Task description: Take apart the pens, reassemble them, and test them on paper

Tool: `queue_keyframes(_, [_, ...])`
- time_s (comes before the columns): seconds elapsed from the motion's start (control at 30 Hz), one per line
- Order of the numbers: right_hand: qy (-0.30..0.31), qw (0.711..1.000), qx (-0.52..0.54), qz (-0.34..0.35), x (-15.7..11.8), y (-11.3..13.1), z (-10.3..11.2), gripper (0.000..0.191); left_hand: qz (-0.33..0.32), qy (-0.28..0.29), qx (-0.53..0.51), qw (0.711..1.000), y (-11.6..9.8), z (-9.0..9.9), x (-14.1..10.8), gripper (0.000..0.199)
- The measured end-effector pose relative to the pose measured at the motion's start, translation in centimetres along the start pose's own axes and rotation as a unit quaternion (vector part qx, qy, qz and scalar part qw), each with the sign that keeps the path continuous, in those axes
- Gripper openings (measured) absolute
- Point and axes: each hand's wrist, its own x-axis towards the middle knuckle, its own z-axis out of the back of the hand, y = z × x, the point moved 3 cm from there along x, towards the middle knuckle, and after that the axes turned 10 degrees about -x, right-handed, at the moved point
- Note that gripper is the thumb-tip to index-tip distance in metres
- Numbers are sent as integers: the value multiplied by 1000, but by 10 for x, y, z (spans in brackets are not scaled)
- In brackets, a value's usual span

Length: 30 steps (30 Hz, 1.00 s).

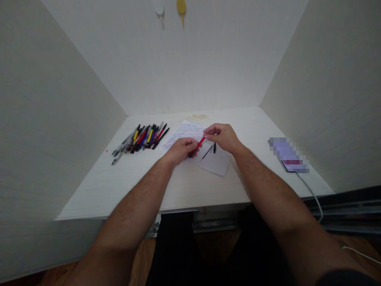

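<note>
Red pen (201, 142) is located above the paper (218, 165), between both hands, and serves as the clock centre for the positions below; 12 o'clock points away from the person. The pen is tilted, with its dark end toward 7 o'clock and its red end toward 1 o'clock.

Left hand (182, 151): fingers closed around the dark end and lower part of the pen. Right hand (222, 136): thumb and forefinger pinched together at the red end; whether a separate small part sits between them cannot be determined.

Paper: lies on the white table (133, 190) below the hands. Handwriting covers the section toward 11 o'clock. A thin black rod (207, 152) lies on the sheet at 4 o'clock, and a short black piece (214, 148) lies just beside it, toward 3 o'clock.

Pile of pens (144, 137): at 9 o'clock, mixed black, yellow, red, blue and clear, partly overlapping.

Phone (287, 155): at 3 o'clock, near the side wall (333, 99), screen blurred. White cable (311, 192) runs from its near end over the table edge.

Wall hooks: one white (159, 8), one yellow (181, 8), at 11 o'clock.
</note>
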Motion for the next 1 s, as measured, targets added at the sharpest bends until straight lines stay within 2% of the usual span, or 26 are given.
queue_keyframes(0.13, [6,1000,-5,7,0,-2,2,22,-5,-3,-12,1000,-1,0,0,12])
queue_keyframes(0.23, [-15,992,-122,27,0,-4,5,20,-14,-33,-33,999,-4,0,0,12])
queue_keyframes(0.3, [5,969,-238,65,-2,-5,3,15,-19,-65,-49,996,-6,2,0,12])
queue_keyframes(0.4, [88,921,-354,136,-6,-5,-5,11,-18,-101,-71,992,-7,4,1,12])
queue_keyframes(0.5, [148,895,-383,172,-10,-4,-11,14,-8,-109,-78,991,-5,4,3,10])
queue_keyframes(0.67, [198,860,-429,191,-12,-1,-17,16,2,-109,-75,991,-1,4,4,14])
queue_keyframes(0.9, [224,810,-504,199,-16,7,-27,14,2,-100,-71,992,-2,4,5,8])
queue_keyframes(1.0, [211,803,-513,217,-17,14,-28,13,4,-98,-77,992,-2,4,5,8])
